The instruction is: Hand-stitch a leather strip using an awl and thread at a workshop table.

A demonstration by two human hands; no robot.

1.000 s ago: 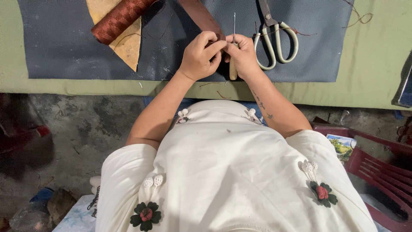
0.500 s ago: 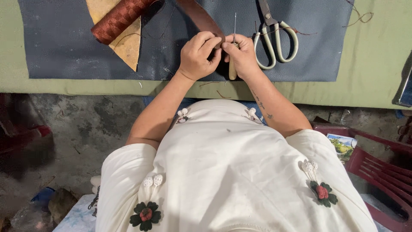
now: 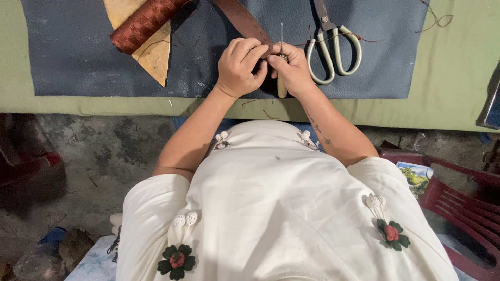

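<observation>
My left hand (image 3: pixel 240 67) pinches the near end of a brown leather strap (image 3: pixel 240 20) that runs up and left across a blue-grey mat (image 3: pixel 78 57). My right hand (image 3: pixel 293 70) grips an awl with a pale wooden handle (image 3: pixel 282 88), its thin metal point sticking up beside the strap. Both hands touch each other over the mat. A thin brown thread (image 3: pixel 338 36) trails from the hands toward the right.
Pale-handled scissors (image 3: pixel 333 49) lie just right of my right hand. A dark red thread spool (image 3: pixel 146 23) rests on a tan leather scrap (image 3: pixel 151 49) at upper left. A green table cover (image 3: pixel 448 99) lies under the mat. A red plastic chair (image 3: pixel 463 198) stands at lower right.
The hands have stayed almost still; the fingers of both hands shifted slightly around the strap and awl.
</observation>
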